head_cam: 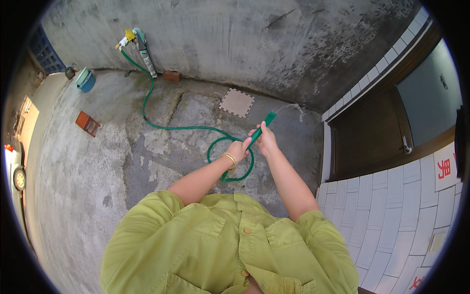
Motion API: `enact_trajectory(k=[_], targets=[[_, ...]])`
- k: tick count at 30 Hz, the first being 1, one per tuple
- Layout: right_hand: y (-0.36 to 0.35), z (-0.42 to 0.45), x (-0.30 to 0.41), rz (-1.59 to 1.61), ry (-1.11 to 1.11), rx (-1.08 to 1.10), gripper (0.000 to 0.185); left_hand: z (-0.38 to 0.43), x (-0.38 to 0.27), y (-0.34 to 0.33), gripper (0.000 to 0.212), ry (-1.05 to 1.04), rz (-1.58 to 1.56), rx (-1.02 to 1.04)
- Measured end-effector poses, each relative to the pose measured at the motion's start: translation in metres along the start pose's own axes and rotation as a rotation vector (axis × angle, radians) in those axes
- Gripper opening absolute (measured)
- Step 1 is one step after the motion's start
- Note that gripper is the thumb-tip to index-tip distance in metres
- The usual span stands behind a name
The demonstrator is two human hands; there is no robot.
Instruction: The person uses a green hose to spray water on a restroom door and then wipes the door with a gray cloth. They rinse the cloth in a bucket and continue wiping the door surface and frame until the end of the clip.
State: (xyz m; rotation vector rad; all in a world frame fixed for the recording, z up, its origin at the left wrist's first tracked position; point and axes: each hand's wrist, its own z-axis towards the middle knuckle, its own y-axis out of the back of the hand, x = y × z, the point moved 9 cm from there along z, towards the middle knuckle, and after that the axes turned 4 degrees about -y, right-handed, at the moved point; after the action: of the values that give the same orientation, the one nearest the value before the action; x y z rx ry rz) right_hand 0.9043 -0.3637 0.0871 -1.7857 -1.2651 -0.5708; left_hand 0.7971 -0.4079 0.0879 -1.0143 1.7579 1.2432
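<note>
A green garden hose (176, 128) runs over the concrete floor from the tap and makes a loop below my hands. My left hand (238, 150), with bracelets at the wrist, grips the hose behind its end. Further forward, my right hand (267, 139) has the hose near its flattened mouth (270, 117), with the thumb along it. A thin stream of water (292, 106) arcs from the mouth towards the foot of the wall. Part of the right hand's grip is hidden behind the hose.
A pale foam mat (237, 103) lies by the concrete wall (220, 40), near a brick (172, 76). The tap (124, 43) is on a wrapped pipe (148, 64). Leftward are blue basins (86, 82), a red-brown stool (87, 123) and a car (16, 176). A brown door (367, 141) stands right.
</note>
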Motion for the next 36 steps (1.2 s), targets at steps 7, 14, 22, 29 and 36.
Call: enact_trajectory(k=[7,14,22,29,36], targets=[[-0.115,0.003,-0.186,-0.619,0.026,0.517,0.039,-0.025,0.094,0.162,0.060,0.317,-0.718,-0.350],[-0.226,-0.030,-0.208,-1.434,0.656,0.396,0.049,-0.065,0.192,0.360,0.056,0.351,-1.134,-0.542],[-0.305,0.036,-0.273,-1.532,0.673,0.261,0.034,-0.077,0.213,0.493,0.051,0.354,-1.359,-0.558],[-0.379,0.106,-0.219,-1.441,0.738,0.168,0.028,-0.030,0.228,0.593,0.051,0.311,-1.560,-0.566],[-0.489,0.206,-0.171,-1.320,0.975,0.206,0.025,0.063,0.240,0.715,0.052,0.226,-1.621,-0.526]])
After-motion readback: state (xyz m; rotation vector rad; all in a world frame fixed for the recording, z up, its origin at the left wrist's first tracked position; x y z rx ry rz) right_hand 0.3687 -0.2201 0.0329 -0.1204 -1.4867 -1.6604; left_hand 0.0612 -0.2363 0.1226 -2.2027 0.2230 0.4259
